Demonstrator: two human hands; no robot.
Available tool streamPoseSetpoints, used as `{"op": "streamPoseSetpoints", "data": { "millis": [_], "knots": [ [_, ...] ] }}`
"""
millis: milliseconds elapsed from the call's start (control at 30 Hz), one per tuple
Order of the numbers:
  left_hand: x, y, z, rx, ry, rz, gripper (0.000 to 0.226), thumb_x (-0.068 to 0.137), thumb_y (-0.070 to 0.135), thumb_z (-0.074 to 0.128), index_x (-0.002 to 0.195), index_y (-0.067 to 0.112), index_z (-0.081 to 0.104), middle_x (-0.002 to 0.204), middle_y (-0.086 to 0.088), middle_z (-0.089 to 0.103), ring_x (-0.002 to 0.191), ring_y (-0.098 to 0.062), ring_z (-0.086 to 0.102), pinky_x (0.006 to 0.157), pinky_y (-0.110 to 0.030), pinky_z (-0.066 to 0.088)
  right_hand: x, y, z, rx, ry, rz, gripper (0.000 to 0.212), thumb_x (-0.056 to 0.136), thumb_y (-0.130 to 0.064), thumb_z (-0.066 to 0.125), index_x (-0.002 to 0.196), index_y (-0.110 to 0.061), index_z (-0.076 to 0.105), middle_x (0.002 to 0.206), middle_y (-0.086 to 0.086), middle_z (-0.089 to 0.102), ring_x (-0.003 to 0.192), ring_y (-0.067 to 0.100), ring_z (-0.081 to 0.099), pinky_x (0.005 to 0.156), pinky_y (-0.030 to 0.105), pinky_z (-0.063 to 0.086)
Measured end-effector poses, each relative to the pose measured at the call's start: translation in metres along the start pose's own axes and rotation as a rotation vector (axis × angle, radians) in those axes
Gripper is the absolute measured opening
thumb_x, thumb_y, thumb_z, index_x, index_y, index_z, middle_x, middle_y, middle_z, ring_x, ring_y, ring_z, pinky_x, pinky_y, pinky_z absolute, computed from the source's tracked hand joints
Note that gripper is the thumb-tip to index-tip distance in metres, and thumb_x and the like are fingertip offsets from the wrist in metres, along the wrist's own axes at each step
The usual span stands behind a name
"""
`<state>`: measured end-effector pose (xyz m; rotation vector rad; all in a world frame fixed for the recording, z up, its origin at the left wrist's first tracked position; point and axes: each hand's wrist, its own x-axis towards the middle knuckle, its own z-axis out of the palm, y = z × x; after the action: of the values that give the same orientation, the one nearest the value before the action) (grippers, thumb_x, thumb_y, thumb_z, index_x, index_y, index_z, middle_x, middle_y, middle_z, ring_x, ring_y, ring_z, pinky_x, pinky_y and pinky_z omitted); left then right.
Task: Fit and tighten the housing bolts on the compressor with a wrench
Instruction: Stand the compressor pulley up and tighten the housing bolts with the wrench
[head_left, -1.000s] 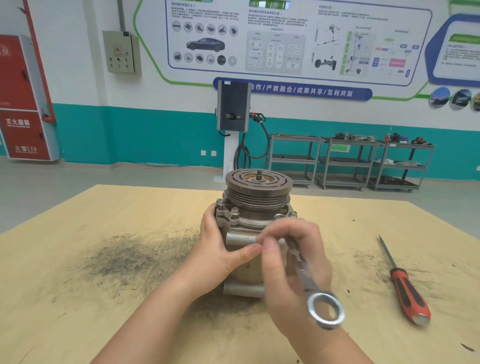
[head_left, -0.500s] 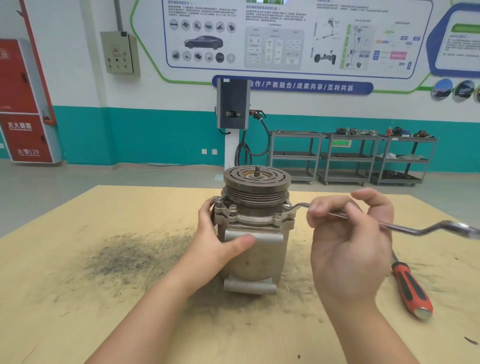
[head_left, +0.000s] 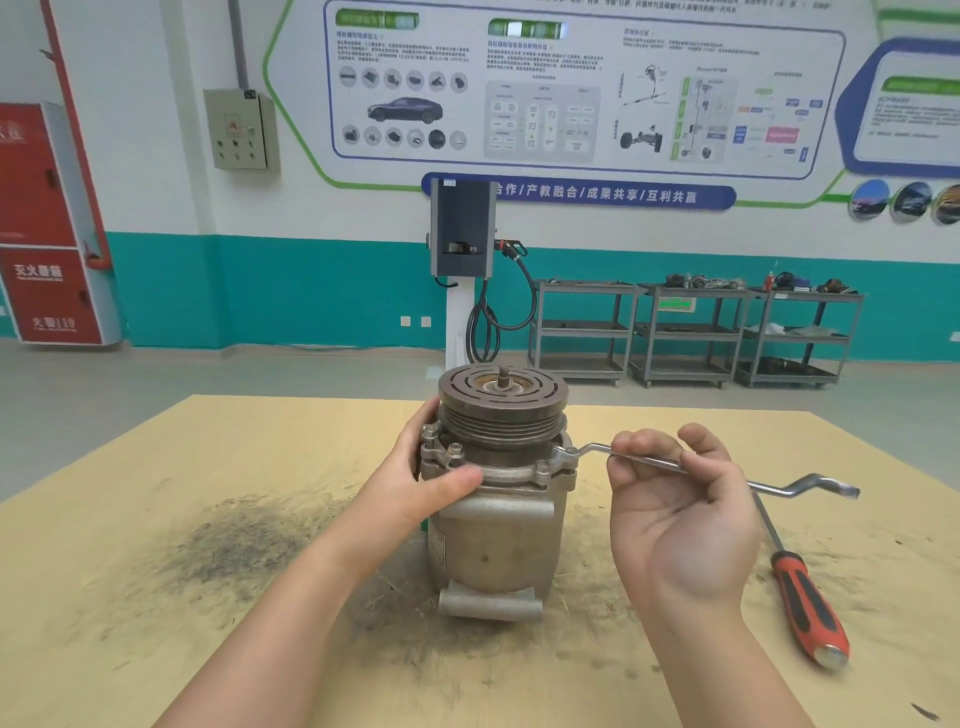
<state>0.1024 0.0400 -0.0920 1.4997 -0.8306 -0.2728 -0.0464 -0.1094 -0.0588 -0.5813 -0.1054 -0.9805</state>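
A: What's on the far left?

B: The left hand (head_left: 415, 483) wraps around the compressor (head_left: 498, 493), thumb across the flange, bracing it. It stands upright in the middle of the wooden table (head_left: 156, 519), pulley on top.

A: Will it shift?

B: It looks like heavy cast metal, stiff, probably stable. Holding it high on the body, near the bolts, seems sensible.

A: And to the right?

B: The wrench (head_left: 675, 467) has its ring end on a housing bolt (head_left: 563, 457) at the flange's right side. The right hand (head_left: 680, 514) pinches the shaft mid-length, palm up. Gripping nearer the free end should give more leverage; smooth steel could slip.

A: Further right?

B: A red-handled screwdriver (head_left: 800, 587) lies on the table.
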Motion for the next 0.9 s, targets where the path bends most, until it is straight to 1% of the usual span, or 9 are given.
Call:
{"op": "streamPoseSetpoints", "data": {
  "millis": [100,200,333,433,500,567,667,767,900],
  "knots": [
    [0.004,0.008,-0.006,0.048,-0.071,-0.032,0.083,0.057,0.060,0.081,0.123,0.062,0.030,0.116,0.042,0.056,0.105,0.020,0.056,0.077,-0.001,0.046,0.003,-0.001,-0.001,0.068,0.049,0.081,0.020,0.089,-0.003,0.028,0.086,-0.013,0.045,0.061,0.012,0.062,0.062,0.028,0.065,0.050,0.023,0.046],
    [0.005,0.011,-0.006,0.041,-0.068,-0.041,0.079,0.055,0.058,0.080,0.118,0.062,0.033,0.122,0.034,0.049,0.099,0.024,0.056,0.073,0.000,0.045,0.005,0.003,-0.003,0.050,0.038,0.141,0.019,0.095,-0.009,0.031,0.081,-0.013,0.043,0.060,0.010,0.056,0.063,0.027,0.065,0.053,0.025,0.050],
    [-0.002,0.014,0.001,0.052,0.013,-0.034,0.078,0.053,0.055,0.081,0.119,0.058,0.038,0.127,0.026,0.054,0.104,0.015,0.059,0.075,-0.003,0.047,0.009,0.006,-0.006,0.002,0.030,0.142,0.021,0.097,-0.006,0.030,0.081,-0.014,0.042,0.063,0.011,0.062,0.071,0.030,0.069,0.058,0.025,0.054],
    [-0.014,0.017,0.014,0.083,0.150,-0.025,0.090,0.051,0.059,0.081,0.128,0.054,0.034,0.127,0.026,0.053,0.104,0.017,0.057,0.080,-0.004,0.048,0.011,0.005,-0.008,0.044,0.086,0.138,0.021,0.095,-0.003,0.031,0.081,-0.013,0.043,0.064,0.011,0.064,0.073,0.031,0.071,0.061,0.026,0.057],
    [-0.022,0.017,0.029,0.142,0.302,-0.039,0.111,0.048,0.066,0.080,0.143,0.047,0.026,0.138,0.020,0.049,0.120,0.005,0.053,0.101,-0.024,0.049,0.012,0.002,-0.010,0.103,0.140,0.111,0.021,0.095,-0.006,0.033,0.079,-0.013,0.045,0.061,0.009,0.062,0.070,0.029,0.070,0.060,0.025,0.056],
    [-0.029,0.019,0.049,0.271,0.501,-0.043,0.120,0.053,0.069,0.078,0.152,0.039,0.018,0.149,0.014,0.037,0.137,-0.008,0.037,0.115,-0.038,0.036,0.013,-0.003,-0.011,0.150,0.156,0.087,0.018,0.091,-0.008,0.036,0.077,-0.013,0.046,0.059,0.007,0.059,0.066,0.027,0.067,0.058,0.022,0.051],
    [-0.035,0.025,0.077,0.438,0.727,-0.035,0.119,0.066,0.067,0.076,0.156,0.021,0.013,0.159,0.004,0.023,0.144,-0.016,0.020,0.118,-0.040,0.022,0.012,-0.005,-0.008,0.164,0.122,0.112,0.008,0.079,-0.007,0.040,0.077,-0.014,0.045,0.058,0.006,0.058,0.065,0.026,0.064,0.055,0.022,0.047],
    [-0.037,0.023,0.077,0.460,0.712,-0.055,0.124,0.064,0.073,0.071,0.156,0.018,0.009,0.157,0.000,0.017,0.143,-0.015,0.014,0.116,-0.044,0.021,0.006,0.000,-0.003,0.116,0.081,0.161,0.019,0.091,-0.005,0.031,0.081,-0.014,0.045,0.061,0.009,0.063,0.069,0.028,0.069,0.055,0.022,0.051],
    [-0.035,0.029,0.032,0.400,0.557,-0.137,0.142,0.041,0.086,0.062,0.156,0.031,0.000,0.158,0.005,0.008,0.146,-0.016,0.010,0.117,-0.051,0.021,-0.002,0.006,0.003,0.082,-0.059,0.175,0.020,0.095,-0.004,0.031,0.083,-0.014,0.045,0.070,0.016,0.069,0.083,0.032,0.072,0.063,0.026,0.057]
  ]
}}
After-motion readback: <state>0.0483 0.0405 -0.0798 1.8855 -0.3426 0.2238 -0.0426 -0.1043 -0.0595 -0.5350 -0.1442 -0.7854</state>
